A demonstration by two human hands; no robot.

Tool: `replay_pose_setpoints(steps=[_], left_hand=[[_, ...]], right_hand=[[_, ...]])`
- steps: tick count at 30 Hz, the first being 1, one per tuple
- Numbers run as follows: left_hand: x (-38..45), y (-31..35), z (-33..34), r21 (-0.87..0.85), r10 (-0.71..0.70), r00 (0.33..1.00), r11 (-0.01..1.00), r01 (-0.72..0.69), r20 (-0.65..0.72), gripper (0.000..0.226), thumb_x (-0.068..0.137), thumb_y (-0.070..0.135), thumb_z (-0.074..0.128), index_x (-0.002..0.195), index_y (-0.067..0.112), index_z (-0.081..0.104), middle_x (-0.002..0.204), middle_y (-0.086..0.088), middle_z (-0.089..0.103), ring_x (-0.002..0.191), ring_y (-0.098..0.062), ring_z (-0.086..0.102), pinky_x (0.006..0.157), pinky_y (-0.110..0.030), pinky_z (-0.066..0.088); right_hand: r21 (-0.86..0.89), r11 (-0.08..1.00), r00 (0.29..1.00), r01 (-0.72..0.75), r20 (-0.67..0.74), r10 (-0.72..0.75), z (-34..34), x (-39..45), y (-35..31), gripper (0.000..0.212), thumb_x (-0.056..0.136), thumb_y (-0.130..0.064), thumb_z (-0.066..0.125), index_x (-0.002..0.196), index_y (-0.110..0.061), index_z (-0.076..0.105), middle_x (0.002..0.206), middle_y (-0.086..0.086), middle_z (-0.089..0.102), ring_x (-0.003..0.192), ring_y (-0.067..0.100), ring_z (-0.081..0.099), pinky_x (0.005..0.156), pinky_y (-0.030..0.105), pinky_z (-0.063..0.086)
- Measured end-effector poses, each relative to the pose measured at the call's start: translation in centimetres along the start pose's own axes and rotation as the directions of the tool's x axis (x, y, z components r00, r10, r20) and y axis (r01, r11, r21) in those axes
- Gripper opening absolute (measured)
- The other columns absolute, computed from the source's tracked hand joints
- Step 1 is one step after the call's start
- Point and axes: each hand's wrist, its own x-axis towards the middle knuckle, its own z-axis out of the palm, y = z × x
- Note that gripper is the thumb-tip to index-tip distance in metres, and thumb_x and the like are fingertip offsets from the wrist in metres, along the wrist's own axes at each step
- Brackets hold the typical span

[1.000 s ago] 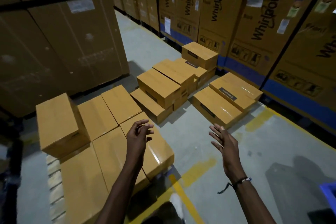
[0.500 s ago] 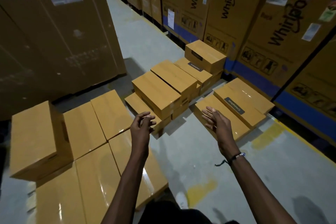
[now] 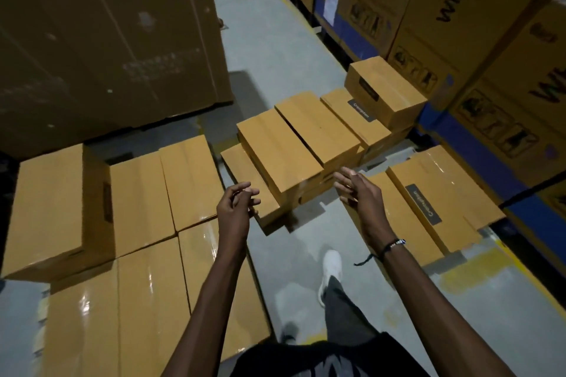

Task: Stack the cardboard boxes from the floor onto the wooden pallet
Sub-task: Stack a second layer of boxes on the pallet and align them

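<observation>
Closer now than a second ago: my view has advanced on the floor boxes [image 3: 280, 159], and both hands sit nearer the stepped pile. Item one, that pile on the grey floor [image 3: 275, 49], several tan cartons overlapping. Item two, two flat cartons [image 3: 428, 199] lying side by side to its right. Item three, boxes already on the pallet [image 3: 147, 254] at left, one taller carton [image 3: 52, 211] on top. My left hand [image 3: 234, 210], fingers loosely curled, holds nothing; my right hand [image 3: 360, 193], fingers extended, holds nothing. Large appliance cartons [image 3: 444, 9] line the right side.
</observation>
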Motion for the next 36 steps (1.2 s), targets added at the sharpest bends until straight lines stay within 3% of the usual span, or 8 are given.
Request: replay_pose_setpoints(steps=[12, 19, 28, 32, 36], left_hand=[[14.4, 1.3, 10.0, -0.018, -0.057, 0.966, 0.998, 0.054, -0.251, 0.020, 0.107, 0.016, 0.054, 0.122, 0.013, 0.068, 0.105, -0.005, 0.077, 0.087, -0.014, 0.070, 0.085, -0.041, 0.057], [23.2, 0.0, 13.1, 0.061, -0.079, 0.948, 0.993, 0.103, -0.307, 0.019, 0.107, 0.022, 0.056, 0.122, 0.017, 0.067, 0.103, 0.001, 0.076, 0.084, -0.005, 0.071, 0.076, -0.029, 0.058], [38.5, -7.2, 14.2, 0.150, -0.177, 0.944, 0.963, 0.224, -0.277, 0.017, 0.105, 0.032, 0.061, 0.119, 0.023, 0.066, 0.121, 0.004, 0.069, 0.094, -0.002, 0.071, 0.082, -0.039, 0.061], [44.5, -11.7, 14.5, 0.173, -0.246, 0.931, 0.939, 0.298, -0.269, 0.016, 0.105, 0.030, 0.062, 0.119, 0.023, 0.062, 0.127, -0.002, 0.065, 0.105, -0.013, 0.068, 0.078, -0.033, 0.059], [49.7, -18.0, 14.7, 0.209, -0.303, 0.908, 0.906, 0.369, -0.289, 0.020, 0.104, 0.033, 0.063, 0.122, 0.023, 0.061, 0.130, -0.002, 0.063, 0.111, -0.020, 0.066, 0.077, -0.034, 0.059]], right_hand=[[-0.149, 0.986, 0.969, -0.069, 0.224, 0.102, 0.6, 23.6, -4.1, 0.040, 0.105, -0.045, 0.049, 0.136, -0.024, 0.063, 0.127, -0.009, 0.071, 0.117, 0.009, 0.067, 0.102, 0.037, 0.051], [-0.233, 0.967, 0.953, -0.105, 0.255, 0.165, 2.9, 35.0, -4.3, 0.029, 0.105, -0.043, 0.051, 0.128, -0.030, 0.065, 0.127, -0.008, 0.070, 0.119, 0.011, 0.065, 0.098, 0.035, 0.053], [-0.363, 0.919, 0.945, -0.153, 0.217, 0.243, 5.9, 48.7, 2.2, 0.047, 0.103, -0.048, 0.055, 0.145, -0.028, 0.055, 0.143, -0.005, 0.060, 0.125, 0.012, 0.061, 0.105, 0.041, 0.051], [-0.408, 0.890, 0.932, -0.204, 0.196, 0.304, 7.5, 54.6, 6.7, 0.048, 0.102, -0.046, 0.057, 0.146, -0.027, 0.055, 0.143, -0.005, 0.060, 0.126, 0.012, 0.060, 0.108, 0.044, 0.049], [-0.487, 0.849, 0.915, -0.207, 0.210, 0.343, 8.9, 60.5, 12.9, 0.051, 0.092, -0.060, 0.060, 0.138, -0.038, 0.060, 0.140, -0.011, 0.061, 0.129, 0.011, 0.057, 0.113, 0.048, 0.045]])
